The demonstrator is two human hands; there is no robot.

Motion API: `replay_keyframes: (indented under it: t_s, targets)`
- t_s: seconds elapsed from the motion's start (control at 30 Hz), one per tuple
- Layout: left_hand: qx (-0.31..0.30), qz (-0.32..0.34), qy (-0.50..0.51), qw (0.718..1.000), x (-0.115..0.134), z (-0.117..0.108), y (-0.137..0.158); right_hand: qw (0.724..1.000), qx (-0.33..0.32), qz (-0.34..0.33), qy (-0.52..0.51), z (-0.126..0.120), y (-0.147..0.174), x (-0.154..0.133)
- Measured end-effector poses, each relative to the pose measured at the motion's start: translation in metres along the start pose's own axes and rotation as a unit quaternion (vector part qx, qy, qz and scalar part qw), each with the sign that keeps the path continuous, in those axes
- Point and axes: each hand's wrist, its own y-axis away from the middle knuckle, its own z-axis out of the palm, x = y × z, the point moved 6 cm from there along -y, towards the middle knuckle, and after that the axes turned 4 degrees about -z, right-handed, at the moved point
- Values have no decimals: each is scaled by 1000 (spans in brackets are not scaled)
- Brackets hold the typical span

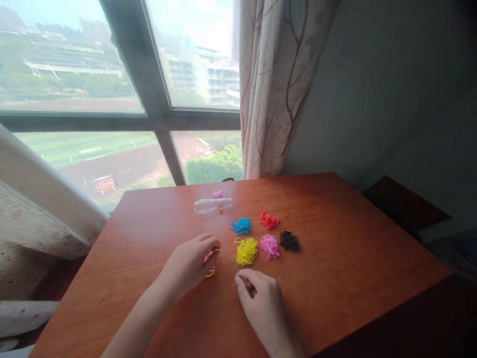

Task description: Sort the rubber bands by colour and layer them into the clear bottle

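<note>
My left hand (194, 256) is curled over the table with thumb and fingers closed around small colourful rubber bands (210, 272), pink, red and yellow, partly hidden by the fingers. To its right, my right hand (263, 296) pinches thumb against forefinger. A tiny red end, which looks like a red rubber band (234, 285), pokes out at its fingertips. Just beyond the hands lie loose heaps of rubber bands: a yellow pile (246, 251), a pink pile (270, 247), a black pile (289, 241), a blue pile (241, 226) and a red pile (269, 220).
A clear plastic bottle (204, 206) lies sideways near the far edge of the brown wooden table (335, 238), with a purple-pink item (219, 194) behind it. Past the table are a window (160, 119) and a patterned curtain (276, 74). Another curtain (48, 189) hangs at left.
</note>
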Motion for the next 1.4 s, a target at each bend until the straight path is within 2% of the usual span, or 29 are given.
replay_keyframes:
  t_s: [0.1,0.23,0.33,0.43,0.53,0.8,1.03,1.1,1.2,1.3,1.4]
  targets:
    - [12,-17,26,999,-13,-1,12,1000,31,-4,2,-22,-13,6]
    - [21,-32,47,998,-23,2,23,995,69,-15,75,-66,-49,20]
    - [16,-41,60,997,-27,5,25,982,77,11,173,-94,-83,35]
    - [16,-47,70,996,-31,6,25,947,31,44,317,-102,-107,44]
    - [23,-48,75,996,-32,5,24,921,-4,59,386,-99,-119,47]
    - [17,-47,62,997,-30,7,27,899,-33,73,431,-88,-124,44]
    - [18,-53,60,997,-34,6,27,894,-22,71,442,-92,-125,39]
    - [23,-64,56,996,-37,5,27,898,-14,62,435,-91,-121,33]
    - [30,-88,43,995,-42,4,27,920,13,18,392,-80,-105,17]
    - [35,-100,35,994,-43,4,27,945,25,-42,323,-53,-81,-2]
    - [40,-103,37,993,-42,6,26,963,2,-83,255,-18,-56,-18]
